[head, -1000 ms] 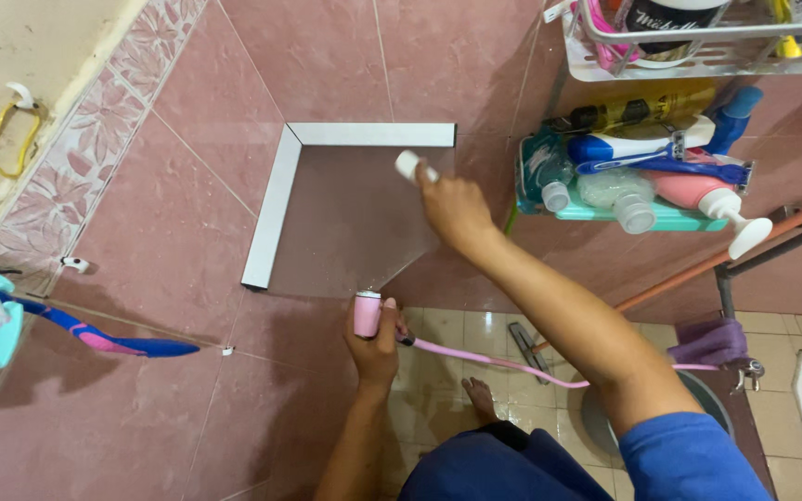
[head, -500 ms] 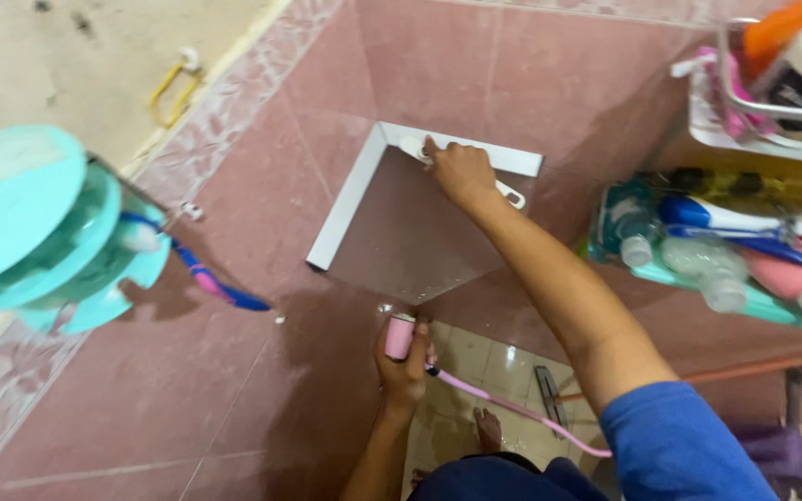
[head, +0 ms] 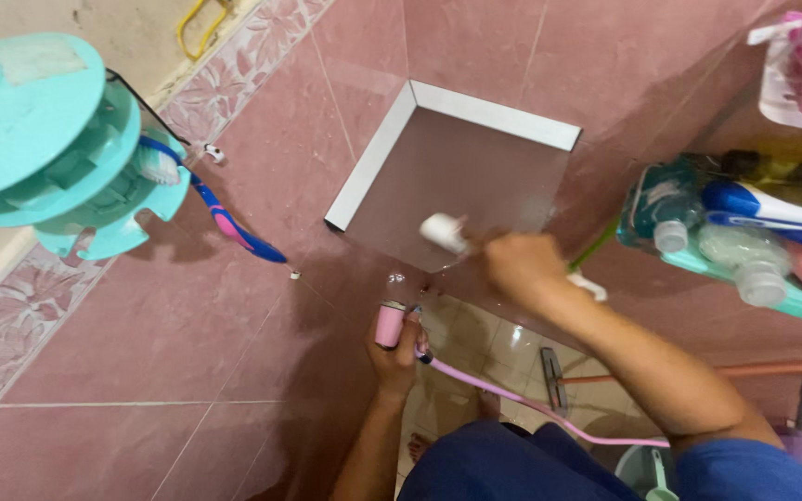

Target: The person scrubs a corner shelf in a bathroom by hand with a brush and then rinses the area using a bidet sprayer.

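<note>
Gripping a white-headed brush in right hand, fingers curled shut round its handle, head lying on the lower front part of the grey corner shelf with white edging. Left hand lower down, closed round a pink spray head, pink hose trailing off toward the body. Around: teal round toothbrush holder on the pink tiled wall at left, blue-pink toothbrush sticking out of it; teal rack at right crowded with bottles and tubes, close beside the right wrist. Nothing between brush and shelf. Versus half a second ago: right hand pulled back from the shelf's rear white edge to its front, brush head now in plain sight; left hand with spray head roughly unchanged under the shelf; view shifted
</note>
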